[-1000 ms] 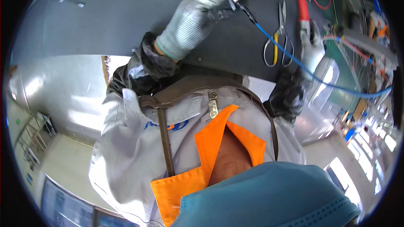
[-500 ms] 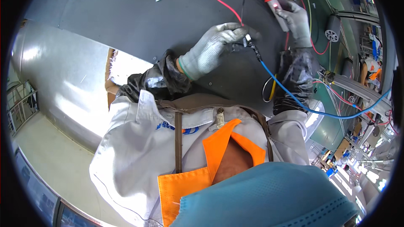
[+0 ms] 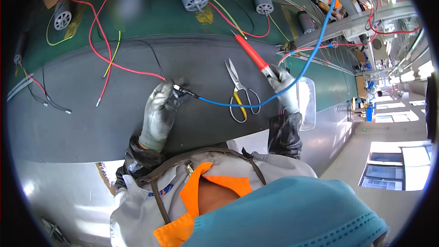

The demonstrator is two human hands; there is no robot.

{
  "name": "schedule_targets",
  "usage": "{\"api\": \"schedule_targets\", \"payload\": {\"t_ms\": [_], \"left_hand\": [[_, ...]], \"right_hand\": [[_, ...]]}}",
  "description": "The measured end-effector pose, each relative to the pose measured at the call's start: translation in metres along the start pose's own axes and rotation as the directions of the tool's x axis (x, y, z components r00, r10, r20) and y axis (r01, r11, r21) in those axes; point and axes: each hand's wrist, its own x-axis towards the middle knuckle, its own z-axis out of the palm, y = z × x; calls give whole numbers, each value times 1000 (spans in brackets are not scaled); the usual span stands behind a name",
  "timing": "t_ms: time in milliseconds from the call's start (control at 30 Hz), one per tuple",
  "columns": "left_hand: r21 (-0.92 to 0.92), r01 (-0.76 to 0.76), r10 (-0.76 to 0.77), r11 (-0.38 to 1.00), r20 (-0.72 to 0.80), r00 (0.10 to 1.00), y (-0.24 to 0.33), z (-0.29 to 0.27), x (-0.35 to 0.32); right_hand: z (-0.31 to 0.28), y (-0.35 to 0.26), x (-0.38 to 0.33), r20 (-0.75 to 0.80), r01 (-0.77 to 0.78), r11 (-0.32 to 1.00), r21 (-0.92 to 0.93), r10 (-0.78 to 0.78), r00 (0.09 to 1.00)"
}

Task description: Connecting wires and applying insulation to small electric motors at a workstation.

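Blue cable (image 3: 219, 104) crosses the head view, passing in front of the handles of the scissors (image 3: 238, 85), which lie on the dark mat (image 3: 206, 126). Left of the scissors, the gloved left hand (image 3: 157, 116) pinches the cable's black-wrapped end (image 3: 186, 91) at its fingertips, where a red wire (image 3: 137, 70) also arrives. Right of the scissors, the gloved right hand (image 3: 284, 91) is closed round the grey grip of a red probe (image 3: 251, 54), whose tip lies beyond the scissors' blades. Farther right of the scissors, just beside that hand, sits a clear plastic tub (image 3: 312, 96); its contents cannot be made out.
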Motion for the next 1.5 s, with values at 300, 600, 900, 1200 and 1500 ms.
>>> {"api": "schedule_targets", "payload": {"t_ms": [300,600,900,1200,1500], "left_hand": [[661,25,56,750,-102,993,20,16,6],[711,569,898,-413,215,384,156,-134,-68],[794,-280,539,-540,582,609,92,-40,18],[905,-364,395,-221,425,815,50,-65,61],[912,-355,409,-204,409,816,50,-61,75]], "right_hand": [[51,-92,-40,265,666,587,461,-807,528],[30,-49,18,117,54,998,34,-58,991],[111,-205,110,55,522,580,-625,-634,771],[188,-143,262,37,596,788,-155,-598,801],[129,-39,421,296,382,913,141,-407,864]]}}
